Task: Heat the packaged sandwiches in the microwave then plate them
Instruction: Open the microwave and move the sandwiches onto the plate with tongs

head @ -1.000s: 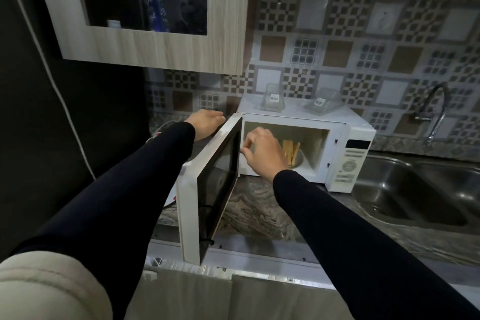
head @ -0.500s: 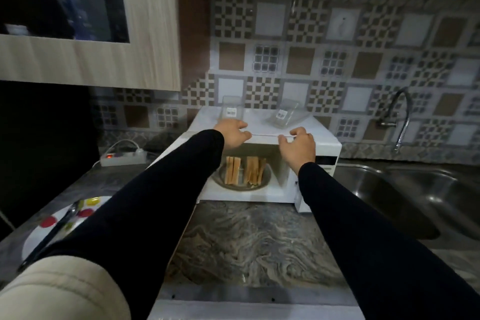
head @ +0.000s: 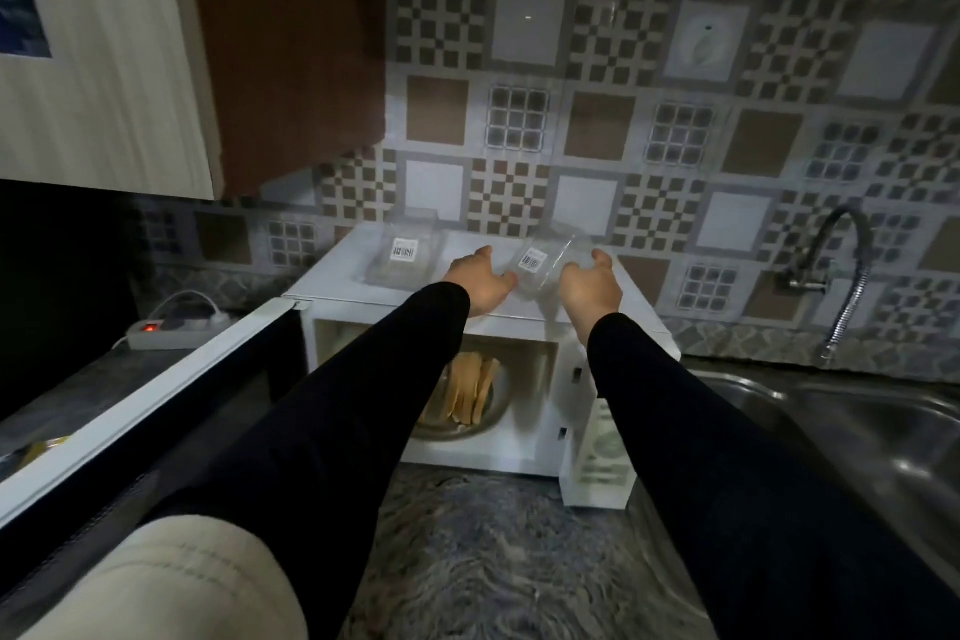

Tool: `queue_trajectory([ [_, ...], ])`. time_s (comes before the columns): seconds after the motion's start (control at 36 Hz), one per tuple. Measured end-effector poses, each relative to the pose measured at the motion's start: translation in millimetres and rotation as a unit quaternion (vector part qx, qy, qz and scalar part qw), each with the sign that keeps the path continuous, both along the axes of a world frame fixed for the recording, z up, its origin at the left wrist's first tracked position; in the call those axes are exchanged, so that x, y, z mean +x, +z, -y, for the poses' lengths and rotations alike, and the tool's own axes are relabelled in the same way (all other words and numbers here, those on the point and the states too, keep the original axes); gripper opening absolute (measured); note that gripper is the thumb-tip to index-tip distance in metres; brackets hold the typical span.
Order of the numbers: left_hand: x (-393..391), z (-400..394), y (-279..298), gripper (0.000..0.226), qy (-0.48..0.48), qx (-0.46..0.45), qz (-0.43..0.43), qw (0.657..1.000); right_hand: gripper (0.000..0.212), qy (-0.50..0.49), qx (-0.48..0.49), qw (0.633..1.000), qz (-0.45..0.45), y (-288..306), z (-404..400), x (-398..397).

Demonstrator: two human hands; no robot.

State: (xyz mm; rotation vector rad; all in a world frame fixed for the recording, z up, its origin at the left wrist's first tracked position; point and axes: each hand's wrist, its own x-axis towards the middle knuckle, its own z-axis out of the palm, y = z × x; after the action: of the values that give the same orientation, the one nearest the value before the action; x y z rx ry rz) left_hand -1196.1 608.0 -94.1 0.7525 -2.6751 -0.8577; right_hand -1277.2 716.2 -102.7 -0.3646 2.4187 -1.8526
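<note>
Bare hands [head: 480, 285] flanking clear package [head: 545, 265]

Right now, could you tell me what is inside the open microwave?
The microwave holds sandwich slices standing on edge on its round tray. The left sleeve covers the cavity's left part, so anything there is hidden.

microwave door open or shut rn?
Open. The door is swung out to the left, and the cavity shows the sandwiches on the turntable.
</note>
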Motion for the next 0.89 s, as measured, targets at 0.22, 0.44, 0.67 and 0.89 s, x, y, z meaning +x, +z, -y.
queue_trajectory([
  [0.22,-26.1,6.0,-12.7,0.064,0.049,0.046,-0.066,0.996,0.044,0.024,-0.003,1.000,0.000,2.6,20.4,-16.6],
  [0.44,-22.7,13.3,-17.5,0.054,0.088,0.016,-0.081,0.993,0.039,0.051,0.004,0.999,-0.009,-4.2,41.3,-8.6],
  [0.67,-15.7,14.4,-15.8,0.052,0.084,0.003,-0.074,0.994,0.041,0.045,0.024,0.998,-0.019,-7.7,42.4,-0.1],
  [0.89,8.9,11.6,-6.6,0.057,0.085,-0.003,-0.098,0.992,0.044,-0.002,0.016,0.997,-0.069,5.1,29.0,23.9],
])
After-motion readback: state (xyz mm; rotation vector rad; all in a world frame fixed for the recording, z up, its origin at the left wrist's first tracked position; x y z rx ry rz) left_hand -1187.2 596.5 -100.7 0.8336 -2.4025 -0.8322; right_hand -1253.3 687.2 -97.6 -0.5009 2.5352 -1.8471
